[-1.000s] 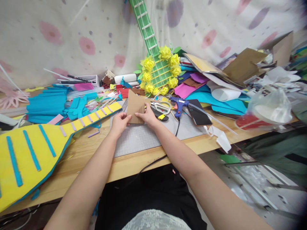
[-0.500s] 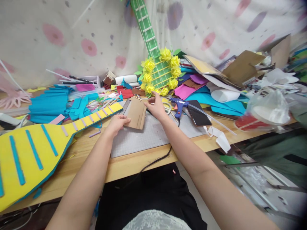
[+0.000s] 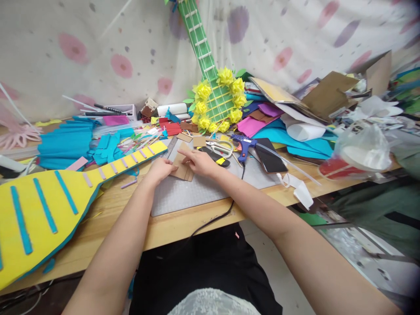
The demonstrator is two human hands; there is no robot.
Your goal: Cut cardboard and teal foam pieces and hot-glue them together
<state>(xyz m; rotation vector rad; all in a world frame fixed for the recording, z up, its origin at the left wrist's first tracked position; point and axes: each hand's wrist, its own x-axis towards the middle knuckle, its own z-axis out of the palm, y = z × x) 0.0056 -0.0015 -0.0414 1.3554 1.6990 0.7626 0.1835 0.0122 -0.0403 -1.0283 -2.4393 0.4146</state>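
My left hand (image 3: 161, 170) is closed on the left edge of a small brown cardboard piece (image 3: 183, 172), thumb and fingers pinching it. The cardboard lies low over the grey cutting mat (image 3: 173, 201), creased or scored along its length. My right hand (image 3: 200, 161) reaches over it from the right, index finger stretched out and the other fingers touching its surface. Partly behind my right hand lie a black and yellow utility knife (image 3: 221, 161) and white-handled scissors (image 3: 226, 149). Two small cardboard offcuts, one on the left (image 3: 184, 138) and one on the right (image 3: 199, 141), lie just beyond.
A yellow paper guitar shape (image 3: 49, 205) covers the left side. A green one with yellow flowers (image 3: 219, 103) leans at the back. To the right are a blue glue gun (image 3: 244, 146), a phone (image 3: 271, 155), stacked coloured paper (image 3: 305, 140) and a bagged red cup (image 3: 344, 168).
My right hand has come down and left from the cardboard's far edge onto its surface. The cardboard sits lower and looks narrower, uncovering offcuts, scissors and knife. My left hand keeps its pinch.
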